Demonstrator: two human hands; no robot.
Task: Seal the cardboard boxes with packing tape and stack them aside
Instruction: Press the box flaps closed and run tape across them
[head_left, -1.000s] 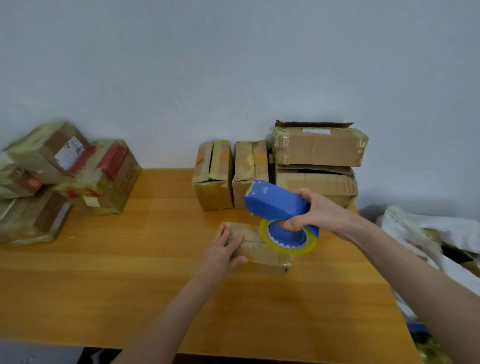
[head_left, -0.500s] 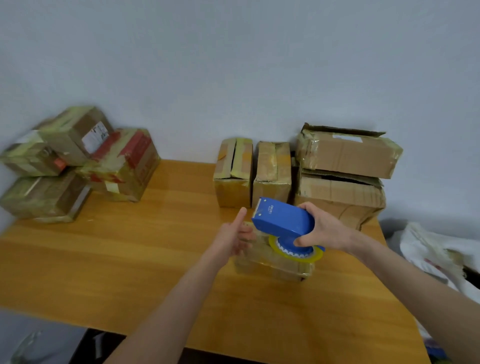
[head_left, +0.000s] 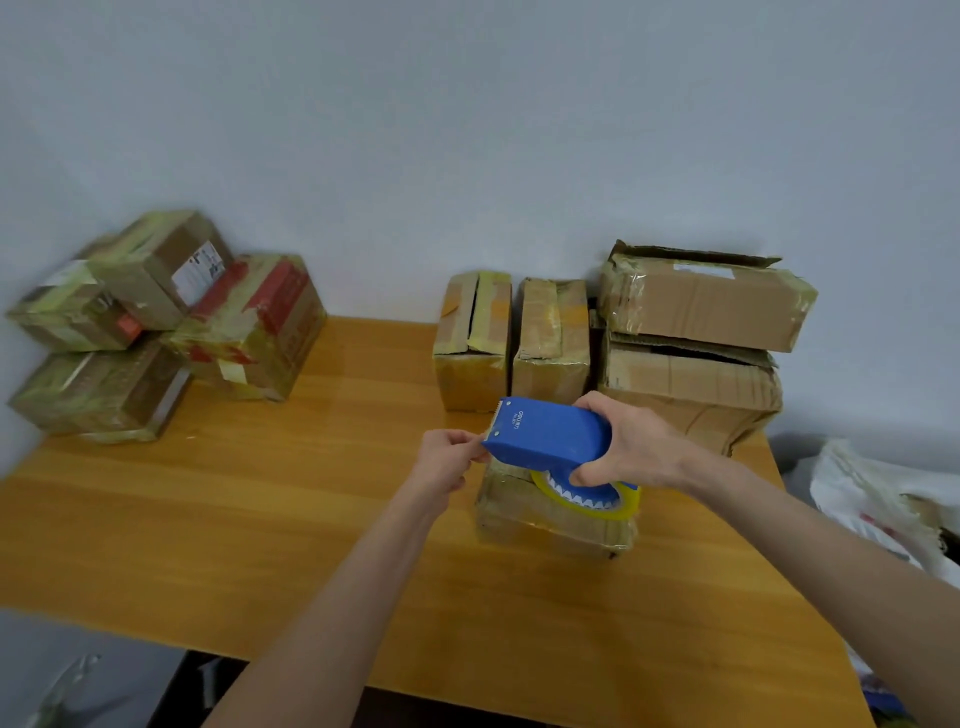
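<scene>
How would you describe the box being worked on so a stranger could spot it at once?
Find the wooden table; in front of the boxes lined up against the wall, one low, flat cardboard box lies alone. It is the only one directly beneath the blue tape dispenser that the right hand grips.

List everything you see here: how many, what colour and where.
table: one, orange-brown wood, foreground
taped boxes: four, brown, piled back left
upright boxes: two, brown, back centre
stacked boxes: two, brown, back right
small box: one, brown, centre, below dispenser
dispenser: one, blue, in right hand
tape: one roll, yellowish, on dispenser
bag: one, white, right of table
left hand: one, pinching tape end at dispenser's front
right hand: one, gripping dispenser
</scene>
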